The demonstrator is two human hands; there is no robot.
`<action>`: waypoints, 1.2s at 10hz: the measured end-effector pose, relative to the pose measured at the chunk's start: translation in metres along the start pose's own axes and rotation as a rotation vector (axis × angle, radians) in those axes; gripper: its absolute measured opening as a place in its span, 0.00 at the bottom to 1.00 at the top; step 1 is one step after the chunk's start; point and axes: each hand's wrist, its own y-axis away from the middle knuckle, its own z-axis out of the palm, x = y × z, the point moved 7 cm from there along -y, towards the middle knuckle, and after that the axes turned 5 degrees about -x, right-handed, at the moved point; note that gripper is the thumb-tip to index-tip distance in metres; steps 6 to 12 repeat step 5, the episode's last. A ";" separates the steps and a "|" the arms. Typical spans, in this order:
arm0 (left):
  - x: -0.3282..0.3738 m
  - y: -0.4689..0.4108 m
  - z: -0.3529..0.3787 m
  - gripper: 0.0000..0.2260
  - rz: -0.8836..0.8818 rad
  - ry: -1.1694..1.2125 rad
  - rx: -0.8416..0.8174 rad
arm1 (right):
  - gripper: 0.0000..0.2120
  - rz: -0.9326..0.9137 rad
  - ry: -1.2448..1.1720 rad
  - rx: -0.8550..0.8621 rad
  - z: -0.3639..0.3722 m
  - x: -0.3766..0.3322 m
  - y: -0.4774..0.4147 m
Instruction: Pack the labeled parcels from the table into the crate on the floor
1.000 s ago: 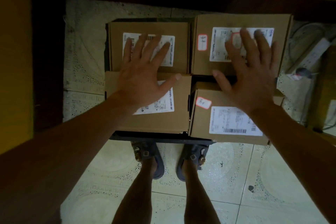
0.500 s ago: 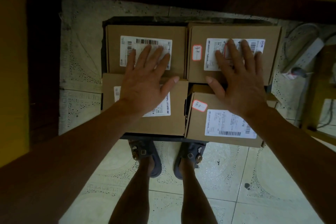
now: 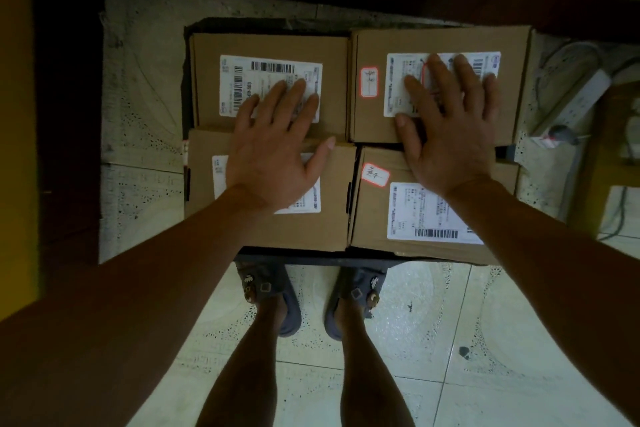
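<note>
Head view: four brown cardboard labeled parcels (image 3: 207, 55) sit two-by-two in the black crate (image 3: 242, 26) on the tiled floor (image 3: 415, 340).
Left hand (image 3: 273, 156) flat over the left pair, right hand (image 3: 450, 135) flat over the right pair; fingers (image 3: 277, 97) straight, spread, grasping nothing.
</note>
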 end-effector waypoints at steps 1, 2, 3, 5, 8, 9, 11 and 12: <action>0.001 0.004 -0.007 0.31 -0.018 0.011 -0.075 | 0.28 0.004 -0.022 -0.083 -0.008 0.001 0.005; 0.006 0.021 -0.026 0.30 -0.055 0.093 -0.051 | 0.30 0.029 -0.037 -0.165 -0.020 0.003 0.009; 0.008 0.045 -0.042 0.25 -0.139 0.362 -0.039 | 0.30 0.041 -0.043 -0.211 -0.039 -0.004 0.020; -0.001 0.096 -0.082 0.15 -0.424 0.906 0.068 | 0.30 0.124 -0.178 -0.255 -0.096 -0.024 0.057; -0.001 0.096 -0.082 0.15 -0.424 0.906 0.068 | 0.30 0.124 -0.178 -0.255 -0.096 -0.024 0.057; -0.001 0.096 -0.082 0.15 -0.424 0.906 0.068 | 0.30 0.124 -0.178 -0.255 -0.096 -0.024 0.057; -0.001 0.096 -0.082 0.15 -0.424 0.906 0.068 | 0.30 0.124 -0.178 -0.255 -0.096 -0.024 0.057; -0.001 0.096 -0.082 0.15 -0.424 0.906 0.068 | 0.30 0.124 -0.178 -0.255 -0.096 -0.024 0.057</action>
